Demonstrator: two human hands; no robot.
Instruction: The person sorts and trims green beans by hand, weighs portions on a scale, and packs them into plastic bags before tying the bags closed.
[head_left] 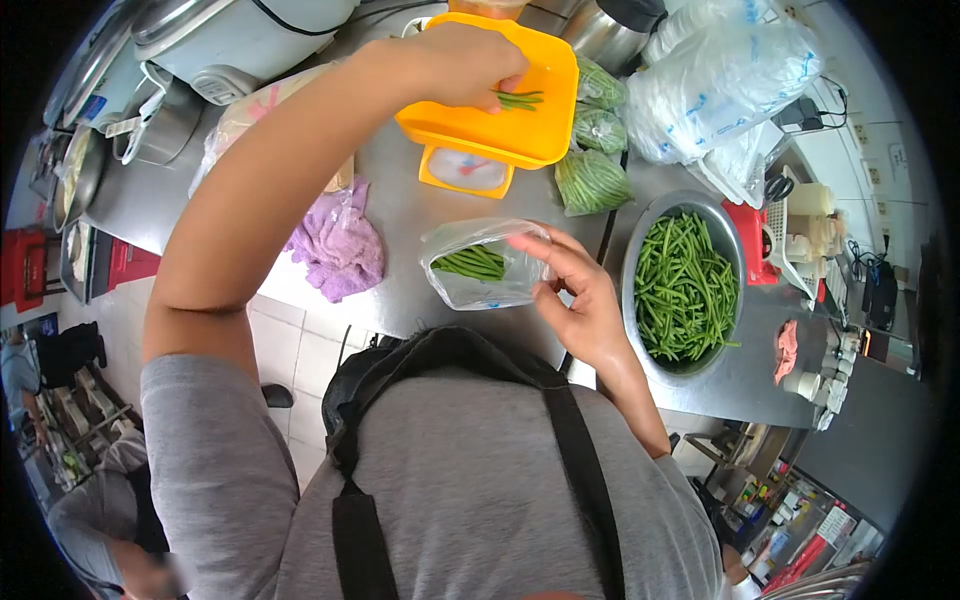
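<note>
My left hand reaches into the yellow tray, its fingers closed on a few green beans. The tray sits on a small yellow scale. My right hand pinches the rim of a clear plastic bag between thumb and fingers, and the bag's mouth gapes open. A small bunch of cut beans lies inside it. To the right of that hand stands a metal bowl full of long green beans.
Filled bean bags lie right of the tray. A purple cloth rests on the steel table at left. Behind are plastic bags, a metal jug and a rice cooker. Another person's arm shows at lower left.
</note>
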